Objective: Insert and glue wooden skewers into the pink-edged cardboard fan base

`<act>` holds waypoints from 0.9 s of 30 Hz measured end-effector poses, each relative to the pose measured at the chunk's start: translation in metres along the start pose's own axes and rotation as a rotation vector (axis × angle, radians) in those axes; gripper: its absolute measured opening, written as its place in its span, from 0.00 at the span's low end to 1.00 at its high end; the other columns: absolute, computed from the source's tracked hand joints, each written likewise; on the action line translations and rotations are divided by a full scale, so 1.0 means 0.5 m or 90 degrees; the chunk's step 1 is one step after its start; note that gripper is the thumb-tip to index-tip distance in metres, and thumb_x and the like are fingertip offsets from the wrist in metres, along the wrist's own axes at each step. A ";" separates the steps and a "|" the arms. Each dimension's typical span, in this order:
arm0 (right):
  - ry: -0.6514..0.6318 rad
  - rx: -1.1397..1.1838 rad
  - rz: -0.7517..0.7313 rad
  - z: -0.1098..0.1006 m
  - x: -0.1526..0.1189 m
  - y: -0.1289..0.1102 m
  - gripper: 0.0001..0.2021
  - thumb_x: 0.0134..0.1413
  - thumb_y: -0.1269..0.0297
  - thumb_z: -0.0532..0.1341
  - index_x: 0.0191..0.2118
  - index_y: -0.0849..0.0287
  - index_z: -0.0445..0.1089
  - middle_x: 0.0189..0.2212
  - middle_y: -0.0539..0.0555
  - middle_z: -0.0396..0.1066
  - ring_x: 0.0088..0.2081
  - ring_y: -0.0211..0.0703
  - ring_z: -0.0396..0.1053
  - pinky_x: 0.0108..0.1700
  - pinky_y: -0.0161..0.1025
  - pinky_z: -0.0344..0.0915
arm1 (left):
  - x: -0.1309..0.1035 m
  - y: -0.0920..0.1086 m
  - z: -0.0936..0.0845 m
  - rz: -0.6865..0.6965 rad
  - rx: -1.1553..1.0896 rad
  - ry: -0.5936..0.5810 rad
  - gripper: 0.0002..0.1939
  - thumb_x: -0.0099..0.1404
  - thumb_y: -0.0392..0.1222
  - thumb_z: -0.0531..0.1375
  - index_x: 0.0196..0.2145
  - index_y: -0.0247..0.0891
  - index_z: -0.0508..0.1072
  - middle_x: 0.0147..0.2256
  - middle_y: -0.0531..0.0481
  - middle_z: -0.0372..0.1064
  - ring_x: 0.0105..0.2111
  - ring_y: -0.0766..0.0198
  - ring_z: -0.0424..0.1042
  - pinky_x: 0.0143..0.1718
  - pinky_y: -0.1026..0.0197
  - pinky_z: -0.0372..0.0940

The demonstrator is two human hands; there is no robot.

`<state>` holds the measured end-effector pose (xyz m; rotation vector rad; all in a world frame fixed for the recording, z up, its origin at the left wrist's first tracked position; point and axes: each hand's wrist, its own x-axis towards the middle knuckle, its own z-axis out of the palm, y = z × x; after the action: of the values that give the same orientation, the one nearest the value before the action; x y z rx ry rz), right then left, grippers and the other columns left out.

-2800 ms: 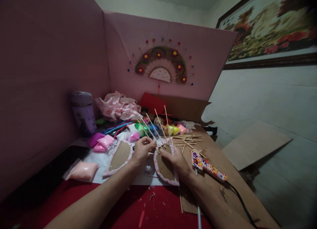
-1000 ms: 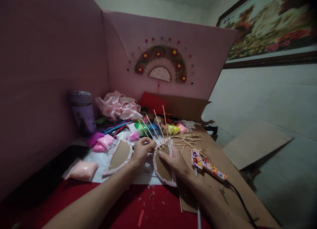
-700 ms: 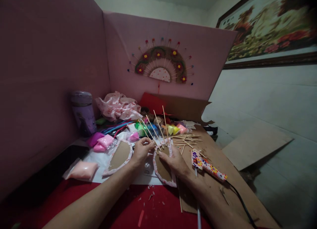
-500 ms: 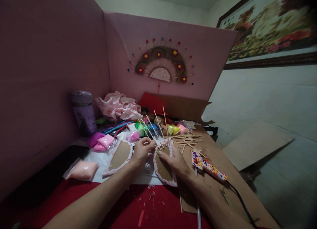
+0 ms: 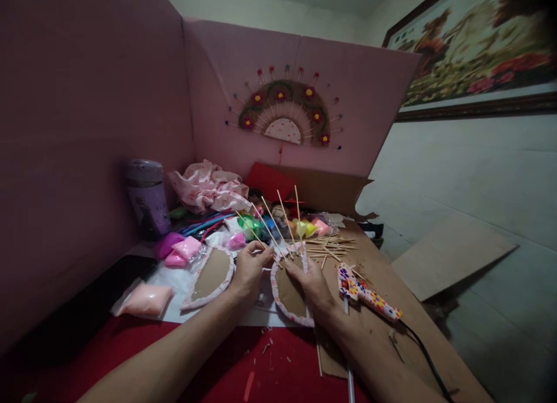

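Observation:
My right hand grips a half-round cardboard piece edged with pink-patterned cloth, its thumb lying over the cardboard. Several thin wooden sticks fan upward from the top of that piece. My left hand pinches the leftmost wooden stick between thumb and fingers, low down near the cardboard's edge. The stick's lower end reaches onto the cardboard. Beside my left wrist lies a second half-round cardboard piece with the same cloth rim.
A flower-patterned glue gun with a black cord lies on the right. Loose wooden sticks are heaped behind it. Bags of coloured clay, crumpled cloth and a purple tumbler stand left and back. A decorated fan hangs on the pink board.
The leftmost stick's tip has swung left, away from its neighbour. The other sticks' tips have shifted right as the cardboard piece turned slightly in my right hand.

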<state>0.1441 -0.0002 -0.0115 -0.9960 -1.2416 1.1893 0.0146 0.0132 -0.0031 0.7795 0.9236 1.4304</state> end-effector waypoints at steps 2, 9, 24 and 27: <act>-0.006 0.040 0.010 0.002 -0.002 0.000 0.20 0.39 0.52 0.69 0.37 0.59 0.73 0.32 0.54 0.76 0.32 0.47 0.72 0.36 0.40 0.66 | -0.001 -0.001 0.001 0.011 -0.003 0.001 0.23 0.39 0.49 0.71 0.24 0.37 0.63 0.20 0.55 0.67 0.18 0.69 0.65 0.18 0.67 0.61; -0.021 0.113 0.040 0.000 -0.005 0.005 0.21 0.39 0.54 0.70 0.39 0.61 0.73 0.34 0.56 0.76 0.34 0.47 0.73 0.37 0.41 0.67 | -0.003 -0.004 0.000 0.040 -0.005 -0.006 0.22 0.41 0.49 0.71 0.24 0.37 0.63 0.21 0.57 0.66 0.18 0.70 0.65 0.17 0.67 0.61; -0.004 0.148 0.018 -0.002 -0.006 0.008 0.15 0.38 0.59 0.71 0.34 0.60 0.74 0.31 0.53 0.77 0.29 0.41 0.71 0.34 0.36 0.65 | -0.002 -0.007 0.002 0.056 0.007 -0.009 0.21 0.43 0.50 0.70 0.24 0.37 0.63 0.21 0.56 0.67 0.17 0.69 0.65 0.17 0.66 0.63; -0.004 0.144 0.010 -0.003 -0.004 0.012 0.16 0.38 0.58 0.71 0.35 0.60 0.74 0.32 0.54 0.76 0.30 0.43 0.71 0.35 0.37 0.65 | -0.004 -0.005 0.002 0.056 0.000 -0.008 0.22 0.42 0.50 0.70 0.24 0.37 0.63 0.21 0.55 0.67 0.17 0.70 0.65 0.18 0.66 0.63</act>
<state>0.1452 -0.0012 -0.0177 -0.8367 -1.0780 1.3130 0.0169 0.0115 -0.0044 0.8361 0.8890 1.5002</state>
